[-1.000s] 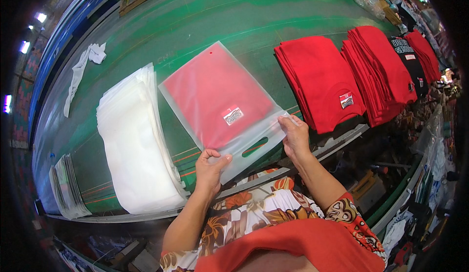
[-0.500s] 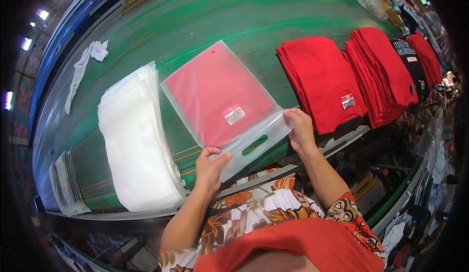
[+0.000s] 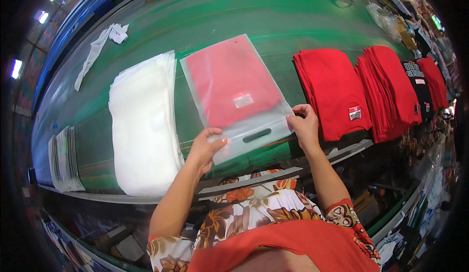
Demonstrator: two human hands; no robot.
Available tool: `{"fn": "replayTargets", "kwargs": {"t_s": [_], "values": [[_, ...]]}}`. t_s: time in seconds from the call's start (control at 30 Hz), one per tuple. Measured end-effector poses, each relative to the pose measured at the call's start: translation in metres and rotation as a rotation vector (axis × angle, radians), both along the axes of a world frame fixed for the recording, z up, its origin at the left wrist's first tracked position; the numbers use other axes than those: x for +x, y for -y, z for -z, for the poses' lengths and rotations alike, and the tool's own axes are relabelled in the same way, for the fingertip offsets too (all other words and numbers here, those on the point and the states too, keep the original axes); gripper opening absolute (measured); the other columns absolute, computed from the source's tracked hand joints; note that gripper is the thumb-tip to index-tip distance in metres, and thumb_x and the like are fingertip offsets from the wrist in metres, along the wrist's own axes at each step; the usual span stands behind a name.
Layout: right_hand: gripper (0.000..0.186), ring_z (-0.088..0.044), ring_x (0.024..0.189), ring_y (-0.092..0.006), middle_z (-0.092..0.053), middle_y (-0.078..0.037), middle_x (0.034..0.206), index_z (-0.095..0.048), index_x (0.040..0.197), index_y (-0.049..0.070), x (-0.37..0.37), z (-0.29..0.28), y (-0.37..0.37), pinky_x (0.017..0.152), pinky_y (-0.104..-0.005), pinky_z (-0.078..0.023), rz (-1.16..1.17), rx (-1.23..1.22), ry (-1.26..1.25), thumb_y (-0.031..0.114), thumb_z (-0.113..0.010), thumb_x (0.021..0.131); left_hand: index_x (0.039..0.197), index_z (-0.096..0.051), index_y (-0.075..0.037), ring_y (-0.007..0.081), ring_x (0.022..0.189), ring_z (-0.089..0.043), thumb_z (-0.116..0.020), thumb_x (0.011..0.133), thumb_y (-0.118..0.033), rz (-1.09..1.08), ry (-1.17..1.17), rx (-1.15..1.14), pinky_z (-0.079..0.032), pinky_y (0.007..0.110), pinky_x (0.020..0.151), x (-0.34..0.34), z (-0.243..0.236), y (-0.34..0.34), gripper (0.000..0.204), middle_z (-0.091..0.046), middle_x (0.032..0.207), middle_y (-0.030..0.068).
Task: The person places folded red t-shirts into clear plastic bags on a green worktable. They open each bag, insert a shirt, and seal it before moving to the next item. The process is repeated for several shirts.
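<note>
Green desk (image 3: 210, 15) is spreading beneath. Frosted bag (image 3: 249, 122) is lying mid-scene, red garment (image 3: 229, 74) filling its far part. Long axis is running near to far, far end leaning left, slotted end pointing near and slightly right. Probably handling light, floppy, slick; near side edges looking best for holding. Left hand (image 3: 207, 149) is pinching near-left edge, right hand (image 3: 304, 125) near-right. Slot (image 3: 257, 135) is sitting between.

Left forearm (image 3: 172, 204) and right forearm (image 3: 326, 176) bare, both extended forward. Left hand (image 3: 201, 151): pinched, thumb pointing right below a curled index finger. Right hand (image 3: 308, 129): slightly farther forward, thumb and fingers pinched. Left lower fingers partly hidden; curl uncertain.
</note>
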State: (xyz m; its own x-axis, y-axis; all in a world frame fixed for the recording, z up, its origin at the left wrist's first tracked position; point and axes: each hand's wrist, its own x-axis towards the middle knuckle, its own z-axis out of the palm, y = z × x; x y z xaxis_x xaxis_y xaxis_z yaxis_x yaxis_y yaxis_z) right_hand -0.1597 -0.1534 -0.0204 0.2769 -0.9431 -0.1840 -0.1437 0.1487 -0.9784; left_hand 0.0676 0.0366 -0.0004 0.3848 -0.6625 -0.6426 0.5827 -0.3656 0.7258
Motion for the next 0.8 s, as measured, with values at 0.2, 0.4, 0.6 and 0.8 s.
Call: {"fn": "replayTargets", "kwargs": {"t_s": [0.2, 0.4, 0.6, 0.8], "values": [[0.036, -0.058, 0.099, -0.0317, -0.059, -0.014, 0.104, -0.059, 0.105, 0.006, -0.001, -0.015, -0.025, 0.08, -0.0431, -0.05, -0.168, -0.985, -0.571, 0.002, -0.071, 0.072, 0.114, -0.059, -0.006, 0.02, 0.056, -0.062, -0.068, 0.089, -0.01, 0.469, 0.92, 0.232, -0.049, 0.035, 0.052, -0.013, -0.023, -0.032, 0.028, -0.066, 0.077, 0.009], [0.027, -0.058, 0.108, -0.0291, -0.061, -0.011, 0.112, -0.066, 0.106, 0.005, 0.015, -0.008, -0.067, 0.098, -0.0489, -0.043, -0.685, -1.181, -0.486, 0.006, -0.067, 0.079, 0.122, -0.058, 0.0, 0.0349, 0.103, -0.063, -0.067, 0.087, -0.017, 0.65, 1.578, -0.253, -0.051, 0.047, 0.09, -0.054, -0.021, -0.027, 0.04, -0.066, 0.11, 0.0188], [0.034, -0.059, 0.11, -0.0295, -0.062, -0.01, 0.116, -0.065, 0.115, 0.003, 0.018, -0.011, -0.078, 0.106, -0.0525, -0.039, -0.78, -1.043, -0.502, 0.007, -0.063, 0.082, 0.135, -0.049, 0.004, 0.0387, 0.126, -0.05, -0.066, 0.09, -0.029, 0.758, 1.54, -0.22, -0.04, 0.055, 0.107, -0.072, 0.001, -0.022, 0.059, -0.05, 0.139, 0.0228], [0.033, -0.06, 0.107, -0.0317, -0.063, -0.012, 0.114, -0.064, 0.115, 0.002, 0.017, -0.013, -0.057, 0.106, -0.0529, -0.04, -0.914, -0.987, -0.417, 0.002, -0.064, 0.082, 0.139, -0.046, 0.003, 0.0384, 0.13, -0.048, -0.064, 0.092, -0.033, 0.816, 1.438, -0.18, -0.038, 0.052, 0.11, -0.063, -0.011, -0.021, 0.062, -0.049, 0.142, 0.0213]]}}
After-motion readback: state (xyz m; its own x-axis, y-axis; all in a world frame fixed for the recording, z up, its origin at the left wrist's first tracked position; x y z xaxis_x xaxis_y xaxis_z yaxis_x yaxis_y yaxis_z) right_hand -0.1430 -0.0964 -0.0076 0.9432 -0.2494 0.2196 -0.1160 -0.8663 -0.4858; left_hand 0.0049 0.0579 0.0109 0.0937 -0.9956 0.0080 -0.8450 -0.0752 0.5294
